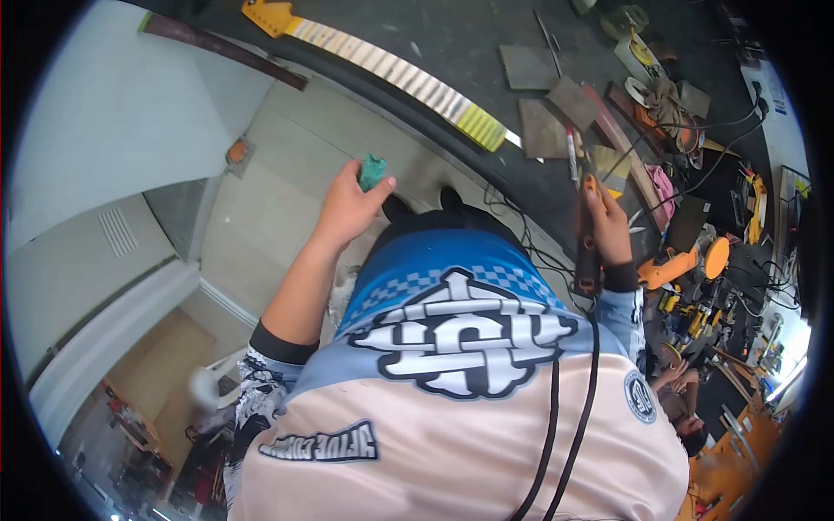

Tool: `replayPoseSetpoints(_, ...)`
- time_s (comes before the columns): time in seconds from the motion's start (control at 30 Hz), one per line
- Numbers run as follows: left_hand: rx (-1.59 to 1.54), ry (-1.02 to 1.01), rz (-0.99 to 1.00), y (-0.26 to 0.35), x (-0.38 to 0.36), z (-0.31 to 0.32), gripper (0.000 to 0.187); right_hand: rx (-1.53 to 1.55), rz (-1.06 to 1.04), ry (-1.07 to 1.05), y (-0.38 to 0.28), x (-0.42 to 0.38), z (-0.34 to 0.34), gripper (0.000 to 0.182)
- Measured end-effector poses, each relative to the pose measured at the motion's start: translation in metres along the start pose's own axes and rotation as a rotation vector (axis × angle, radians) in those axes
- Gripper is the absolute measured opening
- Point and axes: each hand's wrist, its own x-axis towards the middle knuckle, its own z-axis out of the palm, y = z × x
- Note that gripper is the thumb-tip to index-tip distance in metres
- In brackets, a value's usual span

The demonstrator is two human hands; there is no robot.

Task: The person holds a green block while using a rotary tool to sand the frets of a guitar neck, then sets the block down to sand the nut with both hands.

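In my left hand (pixel 352 204), the thumb and fingers are closed around a small green block (pixel 372 171) with an uneven top edge, held out over the floor. My right hand (pixel 611 227) grips a long black and orange corded power tool (pixel 588 252) at the bench's front edge; its working end is hard to make out. A guitar neck (pixel 382 71) with a yellow headstock lies along the edge of the dark bench (pixel 439 35), between and beyond my hands. Yellow-green tape appears to cover its near end.
Flat grey plates (pixel 543 128), a brush (pixel 617 167) and a reddish wood strip (pixel 638 165) lie on the bench. Black cables (pixel 530 239) hang by its edge. An orange tool (pixel 669 267) sits on the right. Another person (pixel 682 391) is at lower right.
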Motion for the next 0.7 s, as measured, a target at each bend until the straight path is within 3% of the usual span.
replayPoseSetpoints(0.1, 0.005, -0.073, 0.009, 0.006, 0.018, -0.011, 0.053, 0.093, 0.130, 0.018, -0.016, -0.029, 0.000, 0.047)
replayPoseSetpoints(0.23, 0.275, -0.033, 0.292, 0.007, 0.059, -0.016, 0.055, 0.212, 0.250, 0.028, -0.018, -0.052, 0.003, 0.041)
replayPoseSetpoints(0.37, 0.398, -0.088, 0.368, 0.060, 0.080, -0.016, 0.041, 0.387, 0.232, 0.003, -0.020, -0.048, 0.010, 0.040)
replayPoseSetpoints(0.57, 0.536, -0.090, 0.408, 0.107, 0.123, -0.028, 0.047, 0.344, 0.111, -0.082, -0.027, -0.014, 0.013, 0.051)
replayPoseSetpoints(0.7, 0.566, -0.034, 0.323, 0.109, 0.139, -0.042, 0.053, 0.332, 0.054, -0.003, -0.034, -0.005, 0.025, 0.056)
